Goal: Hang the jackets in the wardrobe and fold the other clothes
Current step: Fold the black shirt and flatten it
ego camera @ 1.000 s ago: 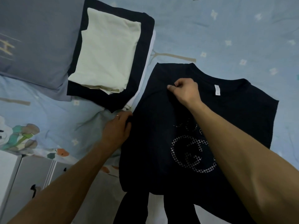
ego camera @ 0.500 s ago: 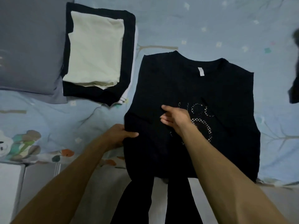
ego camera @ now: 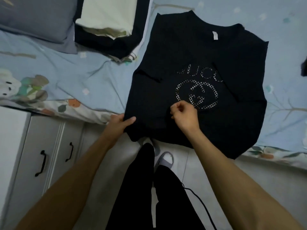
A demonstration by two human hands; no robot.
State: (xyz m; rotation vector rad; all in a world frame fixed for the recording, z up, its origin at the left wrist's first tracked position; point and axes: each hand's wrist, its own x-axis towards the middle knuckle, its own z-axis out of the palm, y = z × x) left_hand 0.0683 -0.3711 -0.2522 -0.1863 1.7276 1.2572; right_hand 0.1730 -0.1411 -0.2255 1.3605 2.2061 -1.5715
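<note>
A black T-shirt (ego camera: 191, 60) with a dotted silver logo lies flat on the bed, collar away from me, both sides folded inward. My left hand (ego camera: 118, 124) grips its lower left hem corner, thumb on top. My right hand (ego camera: 184, 114) pinches the fabric at the hem's middle, just below the logo. To the upper left sits a stack of folded clothes (ego camera: 106, 19), a cream piece on top of black ones.
A grey pillow (ego camera: 36, 15) lies at the top left on the light blue patterned bedsheet (ego camera: 83, 75). A grey cabinet (ego camera: 43, 156) with black handles stands at the lower left. My black trouser legs and a slipper (ego camera: 164, 160) are below. A dark garment edge (ego camera: 303, 67) shows far right.
Both hands slid down the shirt from the shoulder and side to its bottom hem. The camera view dropped toward the bed edge and floor.
</note>
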